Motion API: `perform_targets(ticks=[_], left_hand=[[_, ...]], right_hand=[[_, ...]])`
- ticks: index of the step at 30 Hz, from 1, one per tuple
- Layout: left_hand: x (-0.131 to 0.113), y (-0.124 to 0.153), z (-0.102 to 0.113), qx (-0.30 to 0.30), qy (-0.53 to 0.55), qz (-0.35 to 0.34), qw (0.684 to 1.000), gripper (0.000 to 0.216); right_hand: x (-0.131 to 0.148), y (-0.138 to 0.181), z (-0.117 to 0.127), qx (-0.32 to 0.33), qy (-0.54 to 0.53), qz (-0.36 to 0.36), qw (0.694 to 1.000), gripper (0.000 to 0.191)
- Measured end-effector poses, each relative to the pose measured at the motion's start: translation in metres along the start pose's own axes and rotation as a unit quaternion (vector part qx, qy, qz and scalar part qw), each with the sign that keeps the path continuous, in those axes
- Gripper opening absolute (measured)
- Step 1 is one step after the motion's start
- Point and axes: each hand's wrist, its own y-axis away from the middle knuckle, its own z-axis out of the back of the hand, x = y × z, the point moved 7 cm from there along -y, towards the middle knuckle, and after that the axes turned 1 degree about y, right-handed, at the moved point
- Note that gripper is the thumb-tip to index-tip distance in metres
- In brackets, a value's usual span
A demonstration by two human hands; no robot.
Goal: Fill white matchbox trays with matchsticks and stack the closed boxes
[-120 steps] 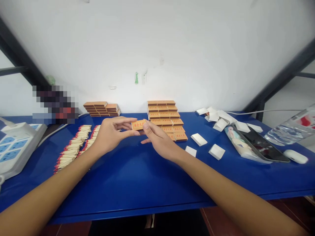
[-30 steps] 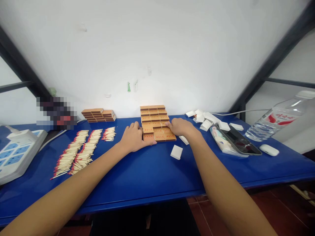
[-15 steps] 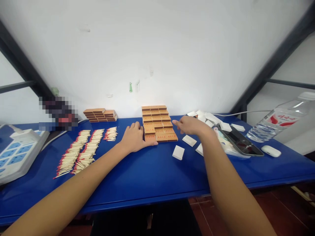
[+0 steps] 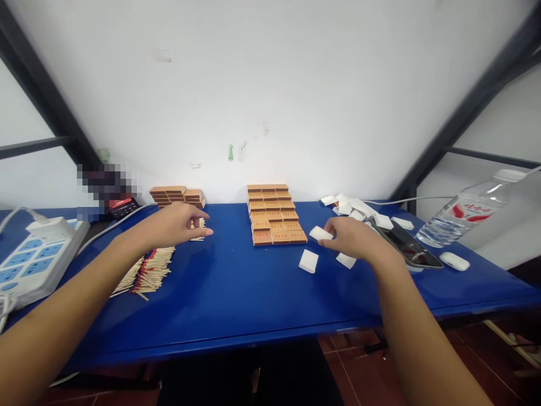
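My left hand [image 4: 180, 228] hovers beside the small third pile of matches [image 4: 198, 231], its thumb and forefinger apart and nothing seen between them. The wrist hides part of the two larger piles of red-tipped matches [image 4: 154, 273]. Between finger and thumb of my right hand [image 4: 349, 237] is a white matchbox tray [image 4: 320, 234], held by its right end. Two more white trays lie close by, one in front [image 4: 309, 260] and one partly under the hand [image 4: 346, 260]. Stepped rows of orange matchboxes [image 4: 274, 217] stand in the middle, touched by neither hand.
More matchboxes [image 4: 169, 194] are stacked by the wall at left. A power strip [image 4: 36, 262] sits at the left edge. On the right are a heap of white trays [image 4: 359, 208], a phone [image 4: 408, 245], a leaning water bottle [image 4: 465, 211] and a white earbud case [image 4: 454, 261].
My left hand has left the matchbox rows and moved left to the match piles. My right hand has moved right, away from the rows, and taken hold of a white tray.
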Motion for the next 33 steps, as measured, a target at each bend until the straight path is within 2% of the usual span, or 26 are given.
perform_targets(ticks=[1, 3, 5, 7, 9, 11, 15, 17, 20, 23, 26, 29, 33], left_hand=[[0.001, 0.001, 0.003, -0.003, 0.01, 0.0, 1.0, 0.062], [-0.002, 0.003, 0.006, -0.007, 0.022, -0.005, 1.0, 0.065], [-0.008, 0.005, 0.007, -0.007, 0.029, -0.019, 0.999, 0.07], [-0.011, 0.006, 0.006, 0.003, 0.049, -0.041, 0.998, 0.072], [-0.009, 0.007, 0.005, 0.009, 0.056, -0.057, 0.997, 0.063], [0.001, 0.009, 0.007, 0.003, 0.047, -0.058, 0.997, 0.051], [0.037, 0.014, 0.016, -0.021, 0.052, -0.027, 0.998, 0.048], [0.06, 0.017, 0.023, -0.061, 0.049, 0.0, 0.997, 0.05], [0.094, 0.021, 0.037, -0.159, 0.002, 0.056, 0.986, 0.055], [0.113, 0.024, 0.039, -0.187, -0.011, 0.071, 0.98, 0.055], [0.117, 0.024, 0.035, -0.19, -0.017, 0.069, 0.979, 0.056], [0.112, 0.023, 0.03, -0.19, -0.019, 0.051, 0.98, 0.056], [0.097, 0.018, 0.017, -0.149, -0.017, 0.021, 0.988, 0.052]], right_hand=[[0.017, 0.002, 0.008, -0.036, -0.014, 0.028, 0.999, 0.018], [0.066, 0.007, 0.02, -0.084, -0.081, 0.127, 0.985, 0.019], [0.127, 0.012, 0.022, -0.065, -0.168, 0.262, 0.948, 0.02], [0.183, 0.013, 0.019, -0.048, -0.196, 0.36, 0.911, 0.024], [0.226, 0.008, 0.018, -0.069, -0.194, 0.42, 0.884, 0.023], [0.255, -0.001, 0.017, -0.07, -0.198, 0.455, 0.865, 0.021], [0.28, -0.026, 0.017, -0.07, -0.238, 0.472, 0.846, 0.034], [0.287, -0.041, 0.011, -0.067, -0.259, 0.464, 0.845, 0.047], [0.304, -0.057, -0.01, -0.027, -0.232, 0.469, 0.852, 0.067], [0.325, -0.063, -0.035, 0.019, -0.164, 0.49, 0.856, 0.068], [0.334, -0.066, -0.047, 0.02, -0.12, 0.469, 0.875, 0.056], [0.333, -0.061, -0.047, -0.002, -0.108, 0.462, 0.88, 0.041], [0.325, -0.047, -0.046, -0.025, -0.072, 0.465, 0.882, 0.031]])
